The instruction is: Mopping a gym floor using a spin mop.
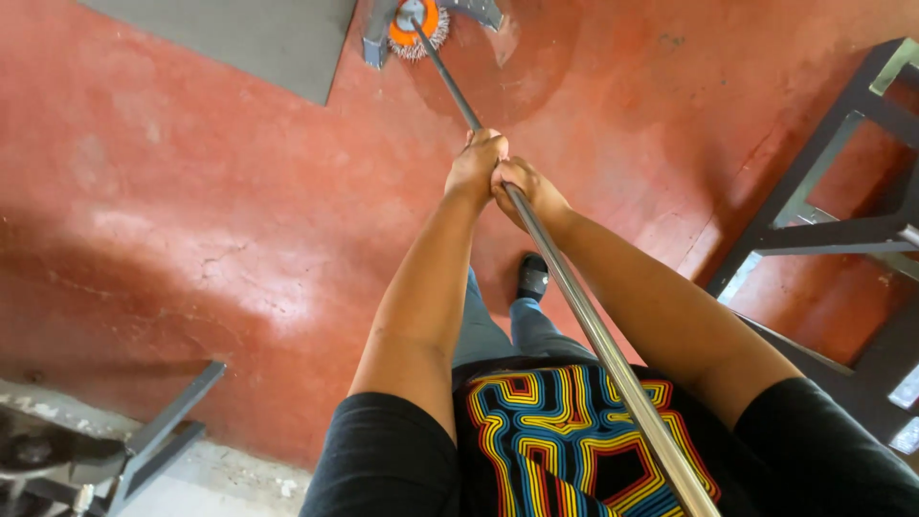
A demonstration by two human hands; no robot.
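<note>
Red-painted concrete floor [191,220] is filling most of my view from the head camera, looking straight down. I am watching both hands gripping a long, shiny steel pole [584,321] that is running diagonally from the lower right up to the top centre. My left hand [476,165] is wrapping tightly around the pole, and my right hand [525,187] is clasping it just below, the two hands touching each other. At the pole's far end, a round orange mop head with pale bristles [418,27] is resting on the floor, sitting beside a grey metal bracket [375,38] and near the corner of a grey rectangular mat [249,38]. A dark, damp-looking patch is showing on the floor around the mop head. A black shoe [533,276] is standing below the hands. A dark metal frame [823,220] is standing at the right edge, well apart from the pole.
</note>
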